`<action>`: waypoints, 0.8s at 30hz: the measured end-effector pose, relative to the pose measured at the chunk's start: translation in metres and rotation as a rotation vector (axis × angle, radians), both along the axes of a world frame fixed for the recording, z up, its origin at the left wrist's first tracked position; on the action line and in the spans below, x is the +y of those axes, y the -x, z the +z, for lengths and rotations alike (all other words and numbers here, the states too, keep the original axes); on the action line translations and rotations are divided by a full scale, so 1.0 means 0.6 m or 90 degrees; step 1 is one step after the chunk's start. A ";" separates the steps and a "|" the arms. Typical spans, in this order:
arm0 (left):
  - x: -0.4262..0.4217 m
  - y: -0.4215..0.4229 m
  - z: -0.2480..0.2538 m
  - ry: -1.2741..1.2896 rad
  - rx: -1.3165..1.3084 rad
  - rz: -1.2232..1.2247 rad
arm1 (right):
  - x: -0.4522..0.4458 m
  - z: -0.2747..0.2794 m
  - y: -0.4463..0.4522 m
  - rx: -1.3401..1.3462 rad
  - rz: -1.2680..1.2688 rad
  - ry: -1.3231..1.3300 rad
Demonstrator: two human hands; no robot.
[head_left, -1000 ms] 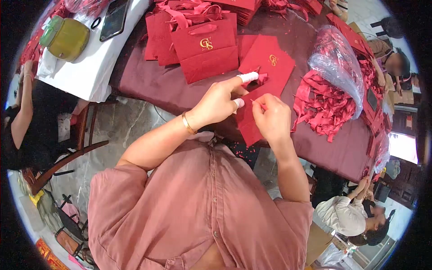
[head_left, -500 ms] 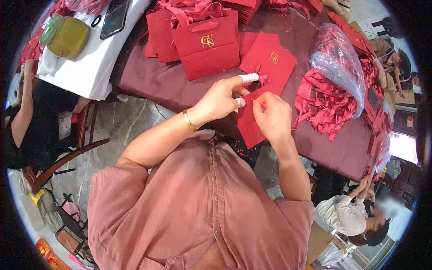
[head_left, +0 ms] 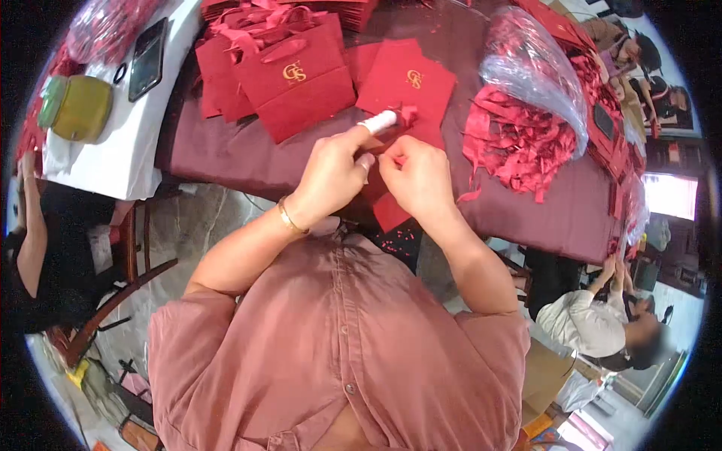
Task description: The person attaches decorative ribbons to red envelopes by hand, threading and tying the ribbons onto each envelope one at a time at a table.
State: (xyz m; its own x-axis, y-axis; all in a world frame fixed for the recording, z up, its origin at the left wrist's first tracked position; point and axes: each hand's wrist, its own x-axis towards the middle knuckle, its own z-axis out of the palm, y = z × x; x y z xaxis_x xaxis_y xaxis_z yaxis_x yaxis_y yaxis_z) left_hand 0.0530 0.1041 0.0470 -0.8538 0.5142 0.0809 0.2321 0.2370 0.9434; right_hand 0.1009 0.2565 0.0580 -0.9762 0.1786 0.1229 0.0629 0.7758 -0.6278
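A flat red paper bag with a gold monogram lies at the table edge, under both hands. My left hand grips it, with white wrapping on the index finger and thumb; the index finger reaches to a red ribbon on the bag. My right hand is closed in a pinch close by, with a bit of red ribbon showing at its fingertips. Part of the bag is hidden behind the hands. To the left, another red gift bag with ribbon handles rests on more bags.
A heap of red ribbons spills from a clear plastic bag on the right of the dark red tablecloth. On the white-covered table at left are a jar and a phone. Other people sit around the tables.
My view has shifted, so the table's things appear further left and higher. My right hand has come closer to my left, still pinched, and both remain at the bag.
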 end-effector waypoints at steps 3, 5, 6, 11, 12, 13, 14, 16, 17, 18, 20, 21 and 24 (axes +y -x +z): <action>-0.002 0.009 -0.001 -0.025 -0.162 -0.017 | 0.005 -0.007 0.004 -0.007 0.003 0.015; -0.007 0.016 -0.010 -0.080 -0.218 -0.046 | 0.010 0.001 0.002 -0.068 -0.007 0.044; -0.008 0.018 -0.011 -0.098 -0.260 -0.056 | 0.012 0.003 0.001 -0.090 -0.014 0.050; -0.013 0.024 -0.013 -0.144 -0.316 -0.082 | 0.026 0.000 0.001 -0.093 -0.031 0.054; -0.013 0.024 -0.015 -0.155 -0.317 -0.091 | 0.026 -0.001 0.000 -0.103 -0.034 0.052; -0.012 0.024 -0.015 -0.165 -0.318 -0.102 | 0.024 -0.001 0.000 -0.102 -0.033 0.054; -0.011 0.024 -0.016 -0.164 -0.318 -0.102 | 0.022 0.001 -0.001 -0.089 -0.034 0.048; -0.010 0.023 -0.016 -0.152 -0.308 -0.104 | 0.022 -0.002 -0.002 -0.078 -0.034 0.041; -0.010 0.023 -0.015 -0.152 -0.308 -0.104 | 0.022 -0.007 -0.003 -0.018 -0.006 0.004; -0.010 0.023 -0.013 -0.134 -0.301 -0.108 | 0.021 -0.010 -0.004 0.041 0.023 -0.033; -0.009 0.022 -0.013 -0.116 -0.293 -0.111 | 0.016 -0.009 -0.006 0.045 0.030 -0.064; -0.009 0.020 -0.013 -0.107 -0.270 -0.107 | 0.014 -0.009 -0.007 0.049 0.037 -0.096; -0.007 0.013 -0.012 -0.083 -0.222 -0.103 | 0.020 -0.014 -0.003 0.019 0.028 -0.003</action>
State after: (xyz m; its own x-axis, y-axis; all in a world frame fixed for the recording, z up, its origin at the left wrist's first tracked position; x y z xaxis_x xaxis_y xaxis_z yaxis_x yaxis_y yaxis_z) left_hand 0.0449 0.1000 0.0399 -0.7506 0.6485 -0.1267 -0.0831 0.0976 0.9918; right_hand 0.1025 0.2687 0.0495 -0.9791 0.1345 0.1524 0.0100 0.7808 -0.6247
